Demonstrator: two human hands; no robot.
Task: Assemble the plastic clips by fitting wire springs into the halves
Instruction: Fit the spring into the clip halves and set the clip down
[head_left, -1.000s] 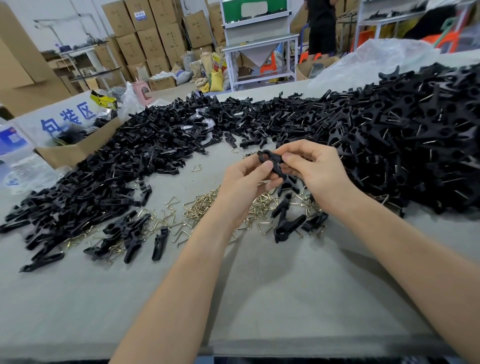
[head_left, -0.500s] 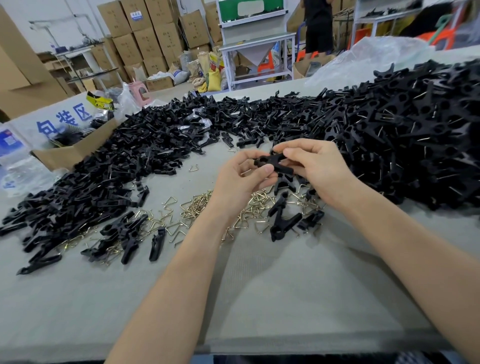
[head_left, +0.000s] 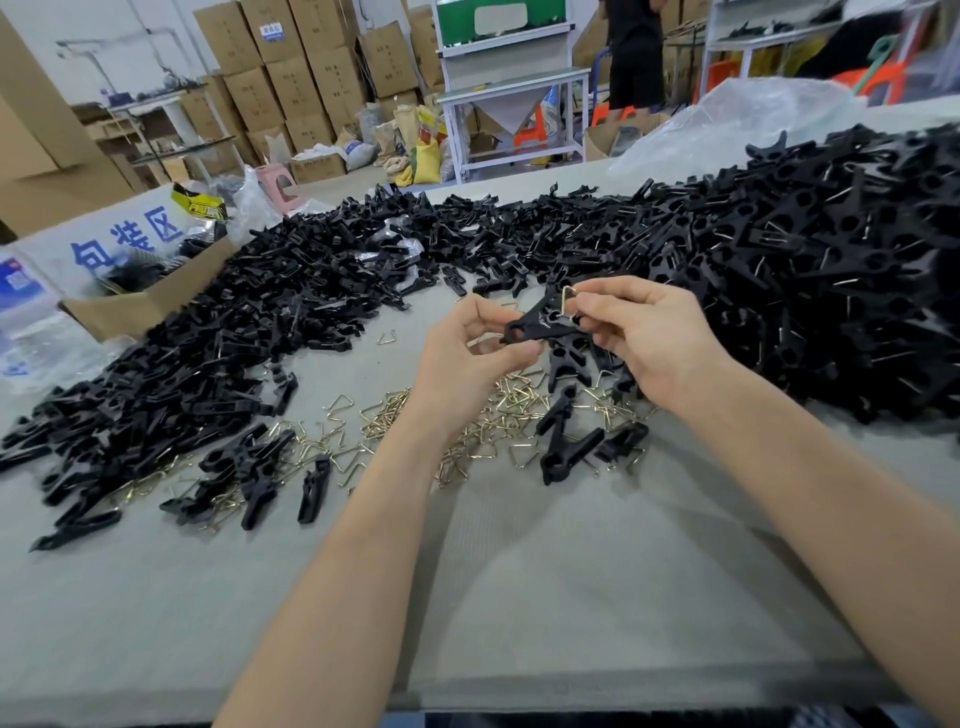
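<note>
Clutter made much of it hard to read. The black heap (head_left: 810, 270) filling the counter (head_left: 519, 597) from one to three o'clock ran off past the right edge of sight. Its pieces were too tangled to count, and bits of wire glinted among them. A flatter spread of black halves (head_left: 218, 353) from nine to eleven o'clock was cut off at the left. The cardboard box (head_left: 140, 306) at ten o'clock showed only dark, blurred contents. I could not tell whether the spring was seated in the clip, since fingertips covered that spot.

At the centre, held above the counter, was the clip (head_left: 537, 326), roughly level with its narrow end toward nine o'clock. The left hand (head_left: 467, 358) gripped that narrow end, thumb on the near side and fingers curled over the far side. The right hand (head_left: 660, 338) held the wider end. Its thumb and forefinger pinched a brass-coloured wire spring (head_left: 568, 302) that stood at the clip's top edge, touching the plastic. Its other fingers were curled under, partly hidden behind the clip.

Below the hands, toward six o'clock, loose springs (head_left: 498, 421) lay scattered on the counter, with a few other clips (head_left: 566, 452) among them at five o'clock.
</note>
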